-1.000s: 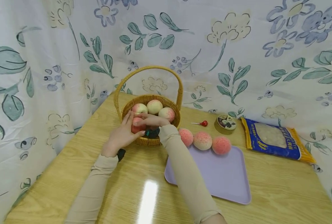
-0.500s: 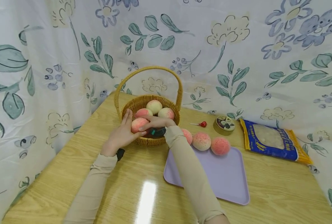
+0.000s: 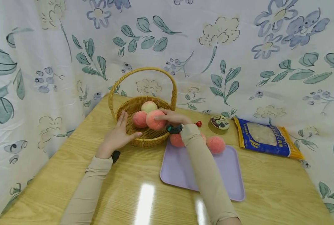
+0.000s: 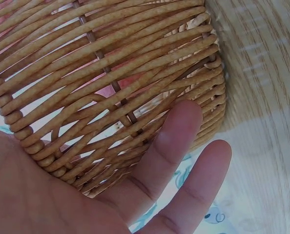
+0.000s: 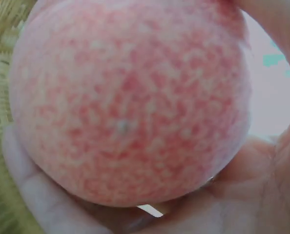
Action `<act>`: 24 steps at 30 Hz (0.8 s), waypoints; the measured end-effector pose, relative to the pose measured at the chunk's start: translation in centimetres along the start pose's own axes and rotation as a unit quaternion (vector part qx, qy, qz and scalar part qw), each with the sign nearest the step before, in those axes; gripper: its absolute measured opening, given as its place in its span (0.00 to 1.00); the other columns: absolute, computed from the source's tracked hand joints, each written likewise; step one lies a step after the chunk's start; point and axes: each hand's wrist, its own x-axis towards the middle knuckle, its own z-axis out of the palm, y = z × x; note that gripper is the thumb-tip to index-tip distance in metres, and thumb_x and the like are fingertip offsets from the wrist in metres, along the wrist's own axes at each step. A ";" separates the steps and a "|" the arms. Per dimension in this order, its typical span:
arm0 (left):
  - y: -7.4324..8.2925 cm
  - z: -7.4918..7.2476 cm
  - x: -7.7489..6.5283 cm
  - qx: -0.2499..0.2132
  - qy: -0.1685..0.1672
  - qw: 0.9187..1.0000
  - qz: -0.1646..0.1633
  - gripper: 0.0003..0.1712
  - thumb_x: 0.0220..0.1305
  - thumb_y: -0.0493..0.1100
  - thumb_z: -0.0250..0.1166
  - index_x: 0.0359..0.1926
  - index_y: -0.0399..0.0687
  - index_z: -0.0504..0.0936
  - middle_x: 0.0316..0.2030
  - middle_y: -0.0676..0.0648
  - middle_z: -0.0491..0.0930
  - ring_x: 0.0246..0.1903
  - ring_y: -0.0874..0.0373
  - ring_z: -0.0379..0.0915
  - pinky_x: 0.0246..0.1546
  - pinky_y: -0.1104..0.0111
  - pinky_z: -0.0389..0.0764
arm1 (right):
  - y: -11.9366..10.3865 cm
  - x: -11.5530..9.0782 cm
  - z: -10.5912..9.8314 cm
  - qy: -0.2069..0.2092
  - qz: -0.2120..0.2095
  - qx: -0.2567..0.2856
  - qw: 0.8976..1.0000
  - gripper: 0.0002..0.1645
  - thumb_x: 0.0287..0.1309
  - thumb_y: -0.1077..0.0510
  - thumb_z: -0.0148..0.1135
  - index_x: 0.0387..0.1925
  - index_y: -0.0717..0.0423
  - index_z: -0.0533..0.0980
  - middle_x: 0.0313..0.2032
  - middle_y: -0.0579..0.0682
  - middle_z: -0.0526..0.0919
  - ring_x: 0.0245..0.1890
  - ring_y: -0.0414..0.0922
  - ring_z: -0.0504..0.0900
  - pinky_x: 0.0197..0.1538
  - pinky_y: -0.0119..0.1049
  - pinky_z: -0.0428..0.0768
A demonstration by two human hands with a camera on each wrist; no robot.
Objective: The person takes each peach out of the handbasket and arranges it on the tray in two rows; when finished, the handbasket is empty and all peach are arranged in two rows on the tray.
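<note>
My right hand (image 3: 176,117) grips a pink speckled peach (image 3: 156,120) at the right side of the wicker basket (image 3: 144,143). In the right wrist view this peach (image 5: 135,107) fills most of the picture, with fingers curled round its underside. Inside the basket, a pinkish-red peach (image 3: 140,119) sits left of the held one and a pale peach (image 3: 149,106) lies behind. My left hand (image 3: 114,139) touches the basket's left front side, its fingers straight. The left wrist view has two fingertips of the left hand (image 4: 159,161) against the woven wall (image 4: 111,73).
Pink peaches (image 3: 216,145) line the back of the lilac tray (image 3: 174,173), partly behind my right sleeve. Beyond them are a red lollipop (image 3: 199,124), a round tin (image 3: 219,123) and a blue-yellow packet (image 3: 265,137). The basket's tall handle (image 3: 144,69) arches overhead; a floral curtain (image 3: 184,40) hangs behind.
My right hand has moved right, away from my left hand, and now grips a peach near the basket's right side. Peaches in the basket have shifted and fewer show. My left hand keeps its place.
</note>
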 end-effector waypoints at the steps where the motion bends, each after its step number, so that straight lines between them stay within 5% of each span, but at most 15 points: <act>1: 0.1 0.0 0.0 -0.004 -0.001 1.000 0.001 0.65 0.61 0.73 0.55 0.75 0.42 0.27 0.77 0.42 0.25 0.63 0.29 0.62 0.18 0.65 0.71 | 0.1 -0.8 -0.6 0.005 -0.001 -0.003 1.000 0.33 0.69 0.56 0.45 0.72 0.58 0.53 0.63 0.63 0.66 0.55 0.53 0.77 0.56 0.52 0.78; 10: 0.5 -0.3 -0.2 0.000 -0.007 1.000 0.004 0.65 0.62 0.73 0.54 0.75 0.39 0.26 0.76 0.39 0.24 0.60 0.25 0.65 0.19 0.66 0.72 | 0.8 -8.9 -6.2 0.066 -0.018 0.000 0.998 0.34 0.69 0.56 0.47 0.72 0.61 0.53 0.52 0.56 0.74 0.42 0.43 0.84 0.47 0.45 0.83; 16: 0.5 -0.3 -0.4 0.004 -0.015 1.000 0.000 0.64 0.63 0.74 0.52 0.74 0.39 0.25 0.76 0.39 0.21 0.61 0.25 0.62 0.17 0.65 0.70 | 2.4 -15.1 -9.7 0.133 0.024 -0.037 0.990 0.34 0.71 0.55 0.46 0.73 0.62 0.51 0.54 0.58 0.74 0.40 0.40 0.84 0.46 0.42 0.82; 20: 0.4 -0.3 -0.4 0.010 -0.013 1.000 0.005 0.65 0.62 0.75 0.50 0.74 0.38 0.25 0.75 0.38 0.22 0.63 0.24 0.59 0.19 0.66 0.72 | 4.7 -19.2 -11.2 0.164 0.052 -0.051 0.984 0.36 0.71 0.52 0.47 0.72 0.67 0.50 0.50 0.50 0.74 0.39 0.35 0.79 0.43 0.35 0.80; 23: 0.4 -0.3 -0.3 0.012 -0.015 1.000 0.009 0.65 0.61 0.76 0.49 0.74 0.38 0.25 0.75 0.38 0.22 0.63 0.24 0.59 0.18 0.66 0.71 | 7.1 -22.2 -12.0 0.186 0.072 -0.116 0.973 0.36 0.70 0.46 0.49 0.66 0.69 0.57 0.36 0.44 0.75 0.29 0.34 0.74 0.35 0.33 0.75; 24: 0.5 -0.3 -0.3 0.011 -0.016 1.000 0.010 0.65 0.61 0.76 0.49 0.74 0.38 0.25 0.75 0.38 0.21 0.62 0.24 0.59 0.17 0.65 0.71 | 7.9 -23.1 -12.1 0.201 0.085 -0.166 0.962 0.34 0.69 0.42 0.50 0.61 0.66 0.63 0.31 0.42 0.73 0.25 0.34 0.72 0.32 0.33 0.73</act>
